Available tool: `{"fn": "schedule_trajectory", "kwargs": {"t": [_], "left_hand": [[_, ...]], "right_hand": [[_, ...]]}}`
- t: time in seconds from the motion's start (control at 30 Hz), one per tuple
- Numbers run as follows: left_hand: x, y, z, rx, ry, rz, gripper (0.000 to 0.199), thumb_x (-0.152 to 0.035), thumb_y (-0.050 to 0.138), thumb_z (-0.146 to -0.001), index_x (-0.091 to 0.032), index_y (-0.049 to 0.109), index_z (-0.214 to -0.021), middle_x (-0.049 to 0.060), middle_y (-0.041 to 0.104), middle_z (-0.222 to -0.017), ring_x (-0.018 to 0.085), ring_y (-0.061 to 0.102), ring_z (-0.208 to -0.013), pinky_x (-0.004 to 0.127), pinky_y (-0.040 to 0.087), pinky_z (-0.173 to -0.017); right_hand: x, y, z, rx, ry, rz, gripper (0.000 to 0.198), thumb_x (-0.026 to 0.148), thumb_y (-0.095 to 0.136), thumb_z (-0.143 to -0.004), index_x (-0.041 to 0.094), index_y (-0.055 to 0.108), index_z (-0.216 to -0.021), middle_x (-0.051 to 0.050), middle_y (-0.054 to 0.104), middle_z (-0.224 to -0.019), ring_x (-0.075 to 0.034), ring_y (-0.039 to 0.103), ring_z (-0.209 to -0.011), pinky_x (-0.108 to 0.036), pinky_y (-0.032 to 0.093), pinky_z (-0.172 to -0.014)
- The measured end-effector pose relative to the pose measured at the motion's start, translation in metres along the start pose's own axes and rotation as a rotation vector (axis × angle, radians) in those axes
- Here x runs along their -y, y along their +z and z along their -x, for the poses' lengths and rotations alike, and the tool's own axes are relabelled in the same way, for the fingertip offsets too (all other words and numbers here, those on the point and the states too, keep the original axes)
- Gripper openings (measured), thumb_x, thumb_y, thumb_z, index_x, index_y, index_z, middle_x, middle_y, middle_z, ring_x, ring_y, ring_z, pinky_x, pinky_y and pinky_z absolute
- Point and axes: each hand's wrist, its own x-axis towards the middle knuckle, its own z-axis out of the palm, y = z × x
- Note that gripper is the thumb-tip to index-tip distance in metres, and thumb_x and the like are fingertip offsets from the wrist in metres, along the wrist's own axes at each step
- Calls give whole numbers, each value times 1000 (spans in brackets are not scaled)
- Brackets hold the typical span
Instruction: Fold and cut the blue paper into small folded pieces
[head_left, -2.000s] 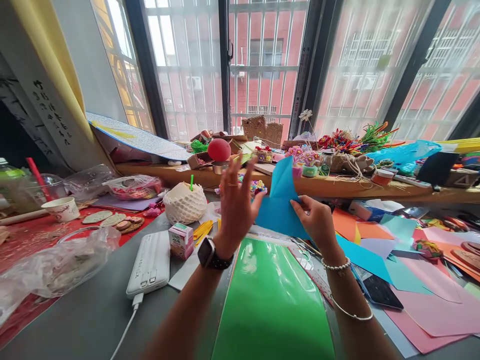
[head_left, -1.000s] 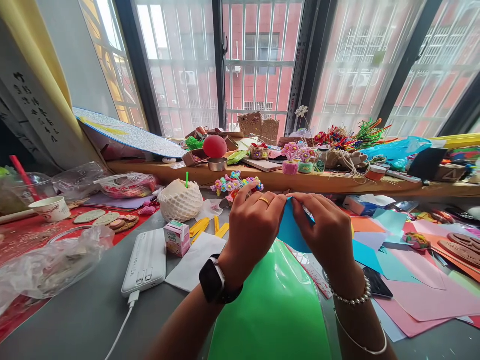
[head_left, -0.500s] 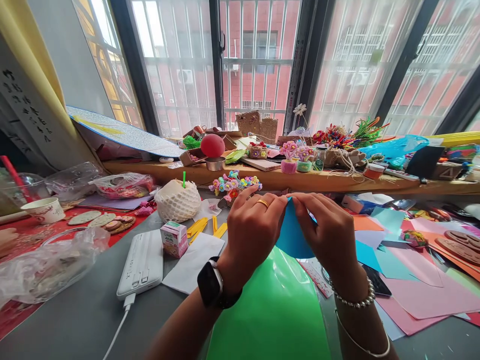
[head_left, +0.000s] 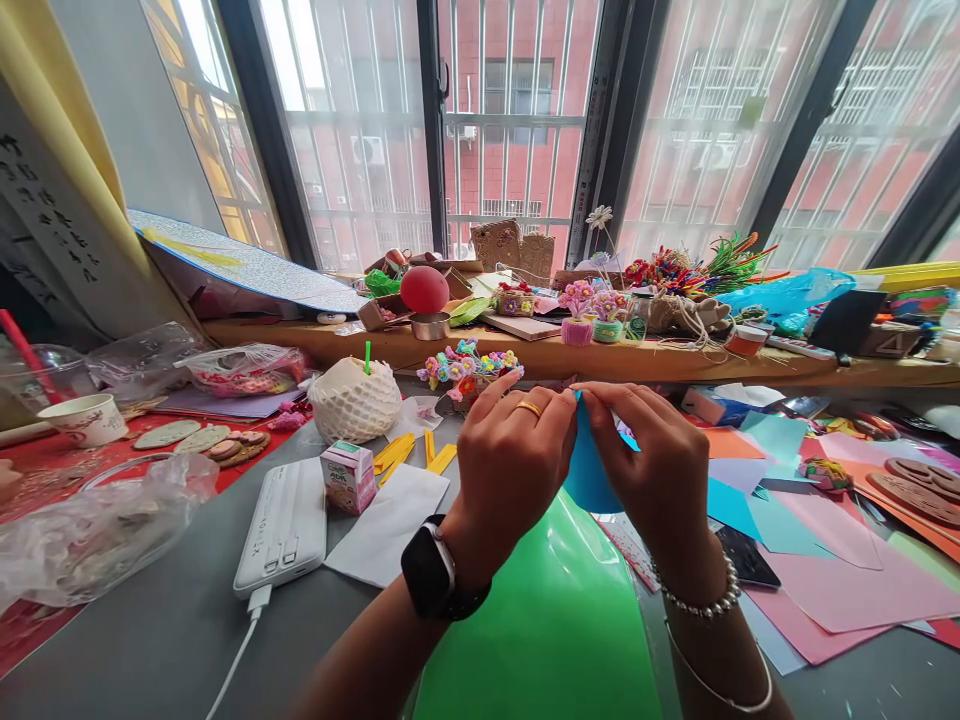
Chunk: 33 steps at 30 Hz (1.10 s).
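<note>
Between my hands, a piece of blue paper (head_left: pixel 592 478) is held up by its top edge, its lower part hanging down in a curve. My left hand (head_left: pixel 514 455), with a ring and a watch, pinches the paper from the left. From the other side my right hand (head_left: pixel 652 450), with bracelets at the wrist, pinches it close to the left fingertips. Both sets of fingertips meet at the paper's top, partly hidden behind the hands. Below them lies a shiny green sheet (head_left: pixel 540 620) on the grey table.
Left of my arm are a white power bank (head_left: pixel 281 525) with a cable, a small carton (head_left: pixel 349 478), folded white paper (head_left: pixel 390 525) and a netted coconut (head_left: pixel 356 400). Coloured paper sheets (head_left: pixel 855 580) and a phone (head_left: pixel 748 556) lie right. Crafts crowd the wooden sill (head_left: pixel 330 348).
Both hands stay pinched on the blue paper at nearly the same spot. The right wrist has shifted slightly left and the view has moved a little.
</note>
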Motion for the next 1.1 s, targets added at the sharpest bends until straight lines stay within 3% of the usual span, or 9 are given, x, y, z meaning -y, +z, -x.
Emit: {"fn": "schedule_trajectory", "kwargs": {"t": [0.87,1.1], "left_hand": [[0,2,1,-35,10,11,9,-16,53,-77,-17,61,-74,-1,66,-68,12,60,-62,28,45,-80],[13,-11,-6,67,-11,-18,10,-21,54,-77,-19,63,-75,-1,67,-66,14,61,-62,32,44,-83]], "right_hand": [[2,0,1,-24,27,-36,18,18,44,-83,20,62,-84,-3,67,-82,-16,60,-77,-28,45,-73],[-7,-9,0,22,48,6,15,27,52,-79,20,61,-88,-4,67,-85,-18,61,-79,-30,46,-73]]}}
